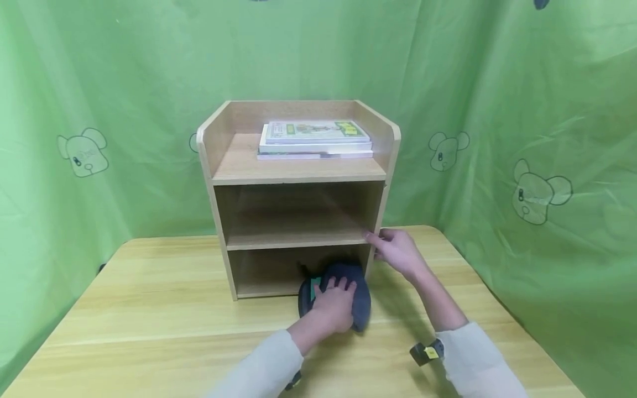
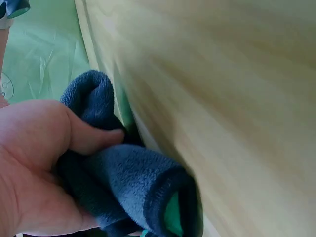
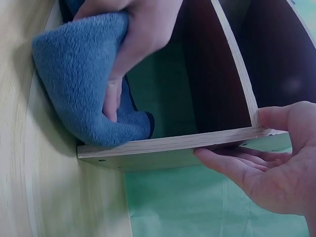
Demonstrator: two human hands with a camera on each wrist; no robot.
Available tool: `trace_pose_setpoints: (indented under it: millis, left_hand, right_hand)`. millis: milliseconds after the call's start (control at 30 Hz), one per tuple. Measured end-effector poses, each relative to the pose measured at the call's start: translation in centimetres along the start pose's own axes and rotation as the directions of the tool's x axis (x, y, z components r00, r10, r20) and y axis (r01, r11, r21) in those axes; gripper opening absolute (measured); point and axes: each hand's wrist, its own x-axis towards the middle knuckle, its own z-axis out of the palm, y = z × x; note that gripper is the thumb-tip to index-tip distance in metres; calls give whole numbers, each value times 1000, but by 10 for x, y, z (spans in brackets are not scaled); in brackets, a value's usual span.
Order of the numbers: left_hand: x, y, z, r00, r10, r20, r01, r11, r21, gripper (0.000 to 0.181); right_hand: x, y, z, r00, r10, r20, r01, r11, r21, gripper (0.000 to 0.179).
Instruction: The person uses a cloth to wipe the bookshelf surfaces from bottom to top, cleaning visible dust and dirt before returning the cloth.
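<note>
A small wooden shelf unit (image 1: 298, 243) stands on the table, with its open front facing me. At its bottom right compartment, my left hand (image 1: 332, 307) holds a dark blue plush cloth (image 1: 363, 301) bunched under its palm and fingers. In the left wrist view the thumb presses into the folds of the cloth (image 2: 131, 173), and a green patch shows inside one fold. Part of the cloth hangs out over the bottom front edge. My right hand (image 1: 398, 251) grips the unit's right side panel (image 3: 173, 143) at the middle board, thumb inside and fingers outside.
A short stack of books (image 1: 316, 145) lies on the unit's top board, between raised sides. The pale wooden table (image 1: 164, 315) extends around the unit. Green curtains (image 1: 308, 61) with bear drawings hang behind and on both sides.
</note>
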Motion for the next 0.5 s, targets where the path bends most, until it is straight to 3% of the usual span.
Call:
trace_pose_setpoints:
  millis: [133,267,500]
  left_hand:
    - [-5,-11,-2,999,8,43,-6,999,-42,86]
    - [-14,-28,-3,998,29,49,-26,997,-70,95]
    - [-29,-61,-6,996,20,84,-11,994,-107,98]
  right_hand:
    - [-1,1,-1,1000,6,4,-6,1000,9,69]
    - [-1,2,-1,1000,3,5,-3,1000,6,69]
    - [0,0,-1,1000,-11,5,11,1000,-18,64]
